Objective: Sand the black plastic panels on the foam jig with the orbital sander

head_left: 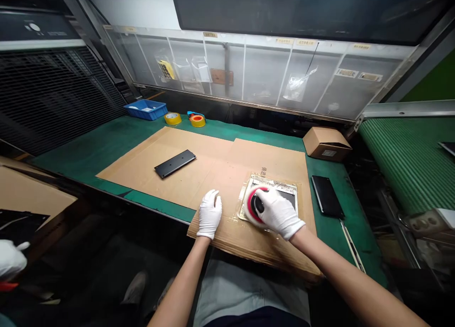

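Observation:
My right hand (280,213), in a white glove, is wrapped round the black knob of a round red-and-white pad (250,209). The pad sits over the left part of a flat, pale-rimmed frame (292,188) with a dark middle. Clear yellowish tape surrounds this frame on the cardboard sheet (227,170); my hand and the pad hide part of it. My gloved left hand (209,214) rests near the cardboard's front edge, thumb apart from the fingers, holding nothing. Further left on the cardboard lies a black rectangular panel (175,163).
A second black panel (327,195) and a utility knife (351,246) lie at right, below a cardboard box (326,143). A blue bin (146,110) and yellow tape rolls (173,118) stand at the back left. Another person's gloved hand (12,259) shows at far left.

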